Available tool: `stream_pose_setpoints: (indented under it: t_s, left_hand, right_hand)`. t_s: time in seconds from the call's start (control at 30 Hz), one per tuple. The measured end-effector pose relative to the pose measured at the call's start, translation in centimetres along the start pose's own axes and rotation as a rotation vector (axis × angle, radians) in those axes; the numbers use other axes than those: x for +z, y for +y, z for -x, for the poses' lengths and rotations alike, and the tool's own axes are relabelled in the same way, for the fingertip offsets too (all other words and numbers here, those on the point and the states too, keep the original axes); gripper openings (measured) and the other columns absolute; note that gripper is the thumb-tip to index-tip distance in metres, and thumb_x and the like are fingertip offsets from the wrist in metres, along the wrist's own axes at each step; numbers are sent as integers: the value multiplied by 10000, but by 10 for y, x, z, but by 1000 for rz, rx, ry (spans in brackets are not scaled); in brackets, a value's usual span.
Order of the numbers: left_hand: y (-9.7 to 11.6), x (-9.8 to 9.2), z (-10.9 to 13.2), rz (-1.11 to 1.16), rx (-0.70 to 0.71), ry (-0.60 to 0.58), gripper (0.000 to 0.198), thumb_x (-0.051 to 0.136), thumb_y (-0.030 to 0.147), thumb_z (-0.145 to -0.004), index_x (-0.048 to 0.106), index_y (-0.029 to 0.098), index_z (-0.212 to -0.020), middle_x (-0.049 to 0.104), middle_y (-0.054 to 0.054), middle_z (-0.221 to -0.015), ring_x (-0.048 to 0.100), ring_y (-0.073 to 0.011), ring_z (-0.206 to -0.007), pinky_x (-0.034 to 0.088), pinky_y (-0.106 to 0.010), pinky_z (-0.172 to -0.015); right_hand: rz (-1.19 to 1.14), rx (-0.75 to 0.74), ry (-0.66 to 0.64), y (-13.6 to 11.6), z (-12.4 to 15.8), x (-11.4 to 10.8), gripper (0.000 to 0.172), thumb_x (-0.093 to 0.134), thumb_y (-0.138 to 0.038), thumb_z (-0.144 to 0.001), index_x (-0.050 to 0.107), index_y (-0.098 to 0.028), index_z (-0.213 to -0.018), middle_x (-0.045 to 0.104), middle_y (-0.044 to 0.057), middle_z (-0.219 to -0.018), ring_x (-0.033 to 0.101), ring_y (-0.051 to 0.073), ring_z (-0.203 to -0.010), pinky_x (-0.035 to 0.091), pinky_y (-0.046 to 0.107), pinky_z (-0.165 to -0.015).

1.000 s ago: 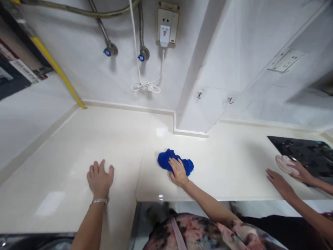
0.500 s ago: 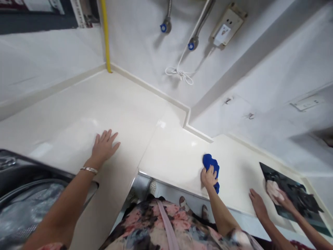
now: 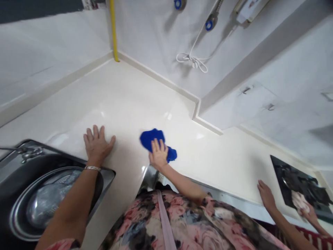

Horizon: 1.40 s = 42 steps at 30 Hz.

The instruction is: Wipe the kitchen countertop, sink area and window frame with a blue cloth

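Observation:
My left hand (image 3: pixel 97 146) lies flat on the cream countertop (image 3: pixel 125 97), fingers spread, holding nothing. It is just beyond the rim of the dark sink. A blue cloth (image 3: pixel 149 137) is spread on the counter near the inner corner of its front edge. Pressed on top of that cloth is my right hand (image 3: pixel 158 154), which covers part of it.
The sink (image 3: pixel 20 194) with a faucet (image 3: pixel 28 152) is at the left. At the right, a co-worker's hand holds a pale cloth (image 3: pixel 300 203) on a black gas stove (image 3: pixel 293 178). A yellow pipe (image 3: pixel 113 31) and a tied white cord (image 3: pixel 192 60) are by the wall.
My right hand has slid the blue cloth leftward across the counter, towards my left hand. The left hand stays on the counter. The co-worker's cloth has moved towards the stove's front edge.

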<state>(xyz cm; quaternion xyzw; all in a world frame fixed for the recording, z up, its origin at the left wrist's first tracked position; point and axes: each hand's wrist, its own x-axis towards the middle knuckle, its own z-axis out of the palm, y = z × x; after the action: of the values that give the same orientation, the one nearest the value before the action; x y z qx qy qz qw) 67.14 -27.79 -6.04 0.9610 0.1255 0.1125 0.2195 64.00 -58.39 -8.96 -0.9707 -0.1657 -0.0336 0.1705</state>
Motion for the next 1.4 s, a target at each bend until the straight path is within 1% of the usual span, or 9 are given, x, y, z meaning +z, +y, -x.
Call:
stream_pose_setpoints:
  t_s: [0.1, 0.2, 0.4, 0.53, 0.67, 0.9, 1.1, 1.23, 1.4]
  left_hand:
    - [-3, -3, -2, 6, 6, -19, 787, 449, 538, -1038, 347, 40, -1638, 225, -281, -1749, 54, -446, -1650, 60, -635, -1322]
    - [-3, -6, -2, 1, 28, -24, 775, 436, 539, -1055, 347, 26, -1630, 227, -282, -1747, 69, -455, -1646, 72, -643, -1319]
    - [-1, 2, 3, 52, 21, 28, 780, 505, 518, -1021, 360, 54, -1632, 217, -256, -1761, 62, -459, -1649, 88, -700, -1307]
    - [-3, 11, 2, 88, -13, 36, 788, 508, 515, -985, 386, 82, -1632, 220, -233, -1766, 48, -444, -1658, 72, -699, -1320]
    - [-5, 15, 1, 112, -31, 41, 788, 513, 506, -969, 396, 88, -1627, 207, -217, -1775, 33, -444, -1659, 60, -720, -1315]
    - [-9, 12, 3, 67, -14, 44, 787, 528, 511, -962, 432, 65, -1604, 280, -240, -1746, 112, -447, -1650, 104, -692, -1319]
    - [-22, 10, 2, 56, 27, 13, 709, 533, 464, -949, 523, 73, -1541, 351, -231, -1718, 188, -423, -1644, 159, -654, -1327]
    - [-24, 7, 14, 65, 42, -42, 648, 478, 400, -975, 524, 83, -1538, 389, -212, -1703, 239, -387, -1637, 190, -651, -1325]
    - [-26, -17, 102, 57, 60, -182, 609, 431, 349, -1012, 505, 88, -1557, 419, -198, -1692, 312, -349, -1616, 246, -602, -1331]
  right_hand:
    - [-27, -256, -144, -26, 6, 2, 695, 580, -385, -996, 418, -247, -1657, 374, 77, -1729, 282, 400, -1594, 293, 619, -1233]
    - [-4, -305, -223, 1, 35, -19, 664, 594, -404, -997, 462, -278, -1635, 446, 57, -1693, 363, 343, -1562, 330, 531, -1232]
    - [302, 193, 46, 135, 144, -98, 593, 458, -346, -1037, 493, -151, -1597, 547, 167, -1601, 477, 333, -1468, 423, 490, -1143]
    - [464, 353, 117, 184, 159, -130, 531, 371, -326, -1043, 640, -60, -1417, 676, 277, -1373, 603, 368, -1290, 469, 526, -1019]
    - [485, 386, 120, 152, 101, -117, 582, 364, -372, -1026, 677, -23, -1371, 654, 334, -1331, 610, 418, -1181, 482, 560, -929]
    - [318, 48, -62, 17, -43, -36, 665, 388, -434, -1074, 486, -5, -1573, 467, 303, -1587, 486, 384, -1239, 427, 538, -1005]
    - [155, -384, -222, -89, -45, -4, 600, 466, -470, -1086, 487, -186, -1615, 476, 153, -1644, 484, 309, -1193, 447, 467, -972]
    - [35, -732, -308, -72, 3, -18, 574, 492, -453, -1088, 515, -193, -1599, 516, 149, -1621, 527, 306, -1146, 473, 467, -950]
    - [-31, -746, -199, 37, 20, -50, 497, 476, -390, -1096, 588, -186, -1535, 583, 161, -1559, 590, 282, -1226, 468, 442, -1040]
